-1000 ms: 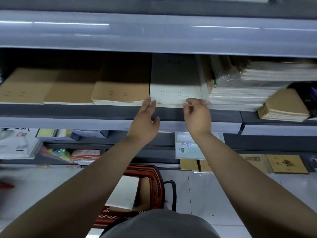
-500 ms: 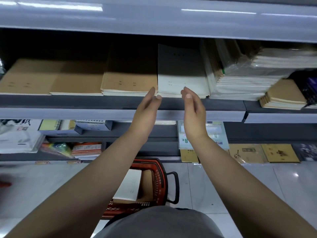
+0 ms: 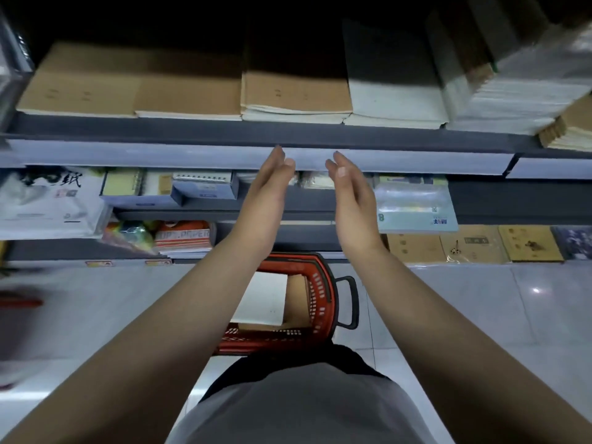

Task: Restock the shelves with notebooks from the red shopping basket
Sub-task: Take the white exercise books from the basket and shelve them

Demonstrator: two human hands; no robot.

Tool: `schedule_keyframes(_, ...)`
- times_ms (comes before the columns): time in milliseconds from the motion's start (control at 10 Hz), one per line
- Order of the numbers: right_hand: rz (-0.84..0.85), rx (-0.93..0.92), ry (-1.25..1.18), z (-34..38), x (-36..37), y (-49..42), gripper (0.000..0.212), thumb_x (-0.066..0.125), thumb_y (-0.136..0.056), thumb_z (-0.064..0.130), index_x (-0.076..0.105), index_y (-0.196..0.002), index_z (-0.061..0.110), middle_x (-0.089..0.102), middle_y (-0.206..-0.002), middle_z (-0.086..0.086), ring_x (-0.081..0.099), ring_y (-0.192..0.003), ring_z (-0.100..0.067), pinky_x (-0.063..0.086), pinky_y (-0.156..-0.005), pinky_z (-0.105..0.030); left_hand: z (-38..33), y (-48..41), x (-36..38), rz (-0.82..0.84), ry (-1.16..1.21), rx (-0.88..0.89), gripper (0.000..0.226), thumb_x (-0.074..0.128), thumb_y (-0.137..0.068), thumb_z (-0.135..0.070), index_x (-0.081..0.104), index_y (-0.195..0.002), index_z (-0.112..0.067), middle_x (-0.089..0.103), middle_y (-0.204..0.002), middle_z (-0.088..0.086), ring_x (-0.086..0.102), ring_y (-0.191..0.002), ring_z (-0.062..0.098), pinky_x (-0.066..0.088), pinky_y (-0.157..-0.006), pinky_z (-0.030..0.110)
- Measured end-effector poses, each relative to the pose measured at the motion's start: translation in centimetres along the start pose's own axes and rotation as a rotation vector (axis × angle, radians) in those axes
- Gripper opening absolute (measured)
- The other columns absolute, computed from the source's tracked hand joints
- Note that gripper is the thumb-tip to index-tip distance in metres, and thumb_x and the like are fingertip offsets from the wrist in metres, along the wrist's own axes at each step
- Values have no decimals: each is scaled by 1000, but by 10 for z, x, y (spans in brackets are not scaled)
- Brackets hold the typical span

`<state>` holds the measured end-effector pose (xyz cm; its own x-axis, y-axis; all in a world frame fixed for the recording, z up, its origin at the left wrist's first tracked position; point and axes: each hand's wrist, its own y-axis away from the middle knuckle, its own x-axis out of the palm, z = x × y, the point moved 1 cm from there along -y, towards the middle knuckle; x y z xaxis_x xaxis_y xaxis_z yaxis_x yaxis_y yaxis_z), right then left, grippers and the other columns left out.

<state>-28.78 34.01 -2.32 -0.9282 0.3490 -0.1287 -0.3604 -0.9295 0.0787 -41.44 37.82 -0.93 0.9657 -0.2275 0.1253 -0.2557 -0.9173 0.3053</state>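
Note:
The red shopping basket (image 3: 320,299) stands on the floor below my arms, with a white notebook (image 3: 264,299) and a brown notebook (image 3: 298,296) inside. On the shelf (image 3: 192,131) above lie stacks of brown notebooks (image 3: 294,94) and a white notebook stack (image 3: 390,100). My left hand (image 3: 267,190) and my right hand (image 3: 350,197) hover in front of the shelf's edge strip, palms facing each other, fingers straight, holding nothing.
A tilted pile of wrapped paper pads (image 3: 512,91) fills the shelf's right end. Lower shelves hold boxes (image 3: 205,187), a plastic-wrapped pack (image 3: 416,206) and brown books (image 3: 474,245). Pale tiled floor (image 3: 480,315) surrounds the basket.
Both hands have let go of the white notebook stack and drawn back and down from the shelf. The view has tilted downward, showing more of the basket and floor.

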Motion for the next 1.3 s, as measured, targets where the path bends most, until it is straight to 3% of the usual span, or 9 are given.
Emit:
schedule_keyframes(200,11,82,21,-37,46,38,52,42,-98,44,44,-144,18,49,-145,1,43,-134,-7,32,-114,-27,44,24,-52,-25,18,-92,82,46,-81,-56,21,-155,-32,23,-160,-14,23,-144,3,19,-119,32)
schedule_keyframes(300,15,123,26,-54,62,48,49,44,-99,43,46,-142,20,51,-143,1,46,-132,-7,34,-111,-25,68,31,-69,-35,38,-144,85,48,-79,-58,21,-155,-31,23,-160,-14,22,-144,3,15,-121,37)
schedule_keyframes(500,89,207,150,-107,82,54,43,42,-101,39,45,-143,26,52,-141,10,42,-126,5,29,-93,2,122,30,-87,-113,44,-288,92,55,-67,-71,33,-150,-38,35,-156,-14,30,-145,12,20,-120,43)
schedule_keyframes(600,128,235,219,-135,87,51,42,42,-101,39,46,-142,29,52,-141,11,43,-127,3,32,-97,-4,148,20,-93,-164,87,-347,74,53,-85,-58,34,-150,-30,35,-156,-6,29,-145,16,20,-121,46)
schedule_keyframes(700,142,278,232,-161,88,49,44,41,-99,47,45,-140,32,52,-141,9,46,-130,-6,40,-109,-31,169,13,-95,-191,109,-364,56,38,-103,-39,28,-152,-15,25,-160,5,21,-149,21,15,-122,45)
schedule_keyframes(800,157,325,272,-191,92,43,52,35,-96,55,42,-142,33,50,-143,8,46,-132,-12,39,-111,-44,202,3,-98,-210,137,-427,54,34,-104,-37,26,-153,-14,22,-162,4,19,-149,20,16,-120,41)
schedule_keyframes(1000,176,377,315,-243,99,42,49,34,-101,49,44,-143,27,50,-144,4,44,-134,-12,34,-105,-27,250,-7,-95,-334,285,-607,58,45,-99,-49,27,-152,-33,31,-158,-7,25,-147,18,20,-120,42)
schedule_keyframes(1200,256,404,347,-297,104,34,64,30,-89,61,42,-144,30,48,-145,7,43,-134,-11,35,-108,-30,296,-17,-99,-397,275,-645,53,40,-102,-44,29,-152,-29,31,-158,-8,24,-148,18,20,-121,43)
schedule_keyframes(1300,299,409,373,-322,107,29,60,30,-91,58,42,-143,29,49,-144,7,43,-133,-10,35,-107,-28,319,-22,-100,-427,315,-674,54,41,-103,-40,28,-153,-26,29,-159,-5,23,-148,17,21,-121,42)
